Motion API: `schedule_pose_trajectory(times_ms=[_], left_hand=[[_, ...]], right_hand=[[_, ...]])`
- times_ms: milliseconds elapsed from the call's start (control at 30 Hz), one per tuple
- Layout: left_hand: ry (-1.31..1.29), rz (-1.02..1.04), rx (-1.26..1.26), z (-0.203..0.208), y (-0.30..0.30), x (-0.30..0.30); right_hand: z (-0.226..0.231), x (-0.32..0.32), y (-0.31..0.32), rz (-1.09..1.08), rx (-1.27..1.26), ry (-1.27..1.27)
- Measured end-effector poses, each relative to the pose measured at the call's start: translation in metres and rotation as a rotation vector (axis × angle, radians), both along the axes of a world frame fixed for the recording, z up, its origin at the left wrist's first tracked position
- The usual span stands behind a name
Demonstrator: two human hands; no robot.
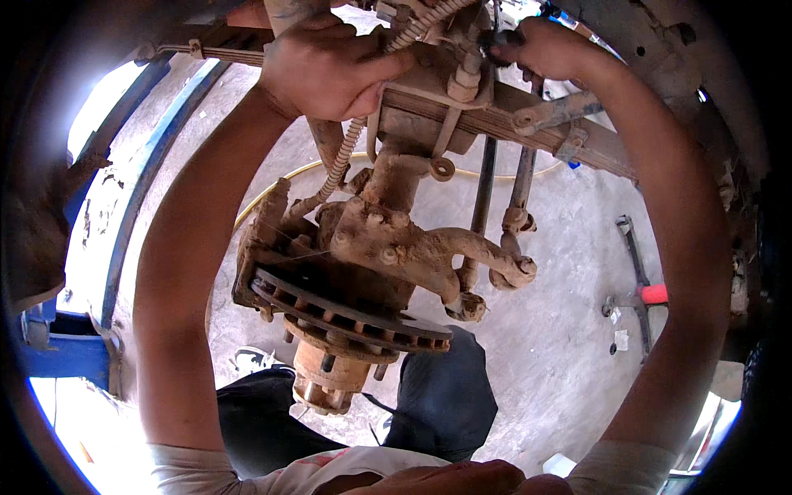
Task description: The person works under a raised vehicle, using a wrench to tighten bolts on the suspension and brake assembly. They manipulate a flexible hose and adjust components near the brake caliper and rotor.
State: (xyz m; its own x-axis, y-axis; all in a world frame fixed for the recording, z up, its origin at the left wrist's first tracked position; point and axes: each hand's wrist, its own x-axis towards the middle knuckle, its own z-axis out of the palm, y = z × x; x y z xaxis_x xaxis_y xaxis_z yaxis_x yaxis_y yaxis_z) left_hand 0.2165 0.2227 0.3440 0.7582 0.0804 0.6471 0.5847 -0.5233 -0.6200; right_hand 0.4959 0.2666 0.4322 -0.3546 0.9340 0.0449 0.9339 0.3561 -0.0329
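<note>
The left hand (326, 70) grips the rusty axle beam (462, 111) from above, fingers wrapped around it, probably to steady it. The right hand (549, 51) has its fingers pinched on a small dark fitting (501, 39) above the U-bolt nut (464, 78). Below them hangs the brake disc (346, 313).
</note>
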Motion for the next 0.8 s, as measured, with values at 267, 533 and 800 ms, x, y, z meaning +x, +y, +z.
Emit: schedule_pose_trajectory(times_ms=[267, 533, 800], left_hand=[[-0.015, 0.082, 0.024, -0.008, -0.002, -0.006], [-0.144, -0.04, 0.055, -0.016, 0.003, -0.003], [-0.163, -0.087, 0.025, -0.015, 0.005, -0.001]], right_hand=[[-0.001, -0.007, -0.001, -0.085, 0.071, -0.088], [-0.004, -0.003, -0.003, 0.189, 0.314, -0.233], [-0.002, 0.004, 0.005, 0.026, 0.322, -0.223]])
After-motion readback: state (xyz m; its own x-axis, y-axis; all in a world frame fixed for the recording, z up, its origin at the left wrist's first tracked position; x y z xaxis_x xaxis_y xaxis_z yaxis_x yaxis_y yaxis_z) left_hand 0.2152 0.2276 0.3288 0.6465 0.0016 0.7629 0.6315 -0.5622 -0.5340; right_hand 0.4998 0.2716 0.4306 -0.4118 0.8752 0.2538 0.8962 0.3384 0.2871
